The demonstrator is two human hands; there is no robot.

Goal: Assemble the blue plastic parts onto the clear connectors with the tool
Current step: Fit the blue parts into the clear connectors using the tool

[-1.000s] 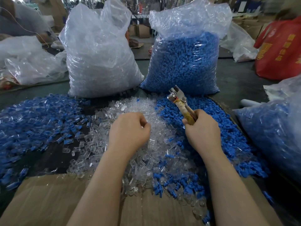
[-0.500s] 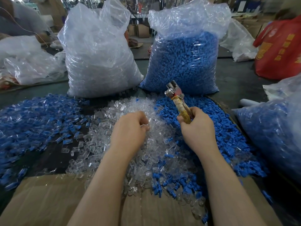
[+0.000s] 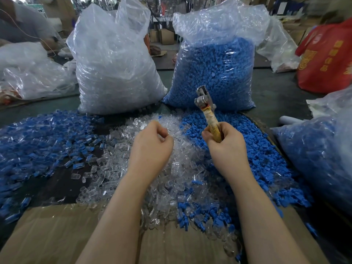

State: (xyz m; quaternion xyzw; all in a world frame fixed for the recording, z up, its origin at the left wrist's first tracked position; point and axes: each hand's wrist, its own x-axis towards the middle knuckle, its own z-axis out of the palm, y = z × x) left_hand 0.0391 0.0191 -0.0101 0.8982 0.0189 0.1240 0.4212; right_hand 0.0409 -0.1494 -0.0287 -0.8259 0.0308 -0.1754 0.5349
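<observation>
My right hand (image 3: 226, 147) grips the yellow-wrapped handle of a metal tool (image 3: 205, 107), whose silver head points up and away from me. My left hand (image 3: 150, 147) hovers with curled fingers over the pile of clear connectors (image 3: 122, 168); whether it holds a piece is hidden. A heap of loose blue parts (image 3: 253, 153) lies to the right of the clear pile. Assembled blue-and-clear pieces (image 3: 38, 138) spread across the left of the table.
Two tall plastic bags stand behind the piles, a clear-connector bag (image 3: 112, 69) and a blue-part bag (image 3: 213, 73). Another bag of blue pieces (image 3: 320, 155) sits at the right. Flat cardboard (image 3: 51, 235) lies under my forearms. A red bag (image 3: 327, 58) is far right.
My right hand has moved left and tilted the tool more upright. My left hand has stayed over the clear pile, shifting slightly.
</observation>
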